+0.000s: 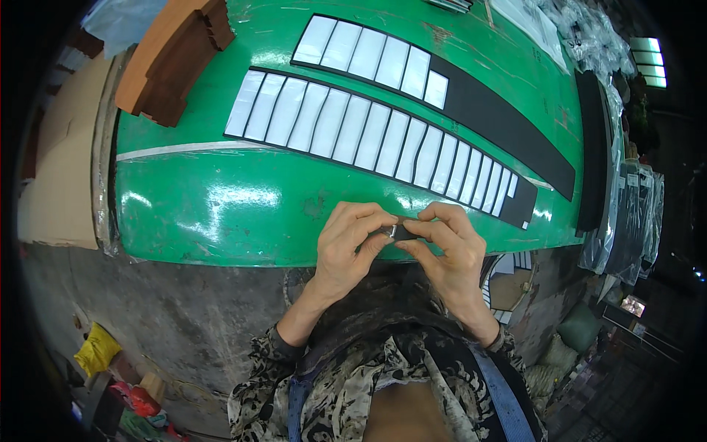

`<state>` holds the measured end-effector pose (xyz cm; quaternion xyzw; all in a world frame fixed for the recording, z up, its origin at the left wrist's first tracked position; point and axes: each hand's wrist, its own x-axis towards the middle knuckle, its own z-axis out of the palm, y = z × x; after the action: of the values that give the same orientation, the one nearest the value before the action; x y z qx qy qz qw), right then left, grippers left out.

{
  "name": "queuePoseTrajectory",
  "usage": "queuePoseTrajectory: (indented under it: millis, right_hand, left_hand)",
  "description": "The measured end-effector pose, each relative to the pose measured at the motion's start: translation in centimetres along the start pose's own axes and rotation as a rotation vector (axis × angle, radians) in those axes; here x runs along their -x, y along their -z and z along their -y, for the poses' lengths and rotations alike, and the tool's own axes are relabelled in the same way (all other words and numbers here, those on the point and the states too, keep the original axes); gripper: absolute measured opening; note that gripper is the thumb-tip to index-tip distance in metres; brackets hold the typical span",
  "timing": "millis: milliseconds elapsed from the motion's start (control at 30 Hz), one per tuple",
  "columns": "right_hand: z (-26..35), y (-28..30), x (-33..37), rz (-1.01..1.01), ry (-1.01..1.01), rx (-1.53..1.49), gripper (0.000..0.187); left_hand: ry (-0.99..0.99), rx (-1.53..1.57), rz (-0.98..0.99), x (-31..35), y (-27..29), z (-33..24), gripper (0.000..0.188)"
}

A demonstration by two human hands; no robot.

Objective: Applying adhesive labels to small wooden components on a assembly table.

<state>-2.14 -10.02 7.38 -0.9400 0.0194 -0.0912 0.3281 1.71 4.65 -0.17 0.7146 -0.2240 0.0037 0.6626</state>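
Pinched between the fingertips of both hands is a small dark piece (402, 233) with a thin white edge on its left; its exact kind I cannot make out. My left hand (347, 239) grips its left end, and my right hand (451, 243) grips the right end. Both are held just over the near edge of a green table (221, 236). Beyond them lies a long black strip (524, 200) covered with white rectangular patches in a row. Behind it is a second black strip (501, 110), its left part bearing similar white patches.
Brown curved blocks (173, 62) stand at the table's far left, beside a cardboard sheet (62, 162). Black strips (593, 147) and plastic-wrapped dark packs (630, 214) are at the right edge. Clear plastic film (571, 29) lies far right. A yellow bag (97, 349) is on the floor.
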Motion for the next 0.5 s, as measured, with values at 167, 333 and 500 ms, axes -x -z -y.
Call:
queuePoseTrajectory:
  millis: [167,333,500]
  right_hand:
    - [-1.1,-0.6,0.4,-0.010,-0.015,-0.055,0.027]
    - [-1.6,0.1,0.3,0.075,-0.007,-0.106,0.044]
    - [-2.4,0.1,1.4,-0.024,0.048,-0.150,0.048]
  left_hand:
    - [0.022,-0.019,0.002,0.0,-0.2,-0.1,0.023]
    - [-0.002,-0.056,0.050,-0.1,0.1,-0.1,0.025]
    - [0.026,-0.038,0.020,-0.2,-0.1,-0.6,0.029]
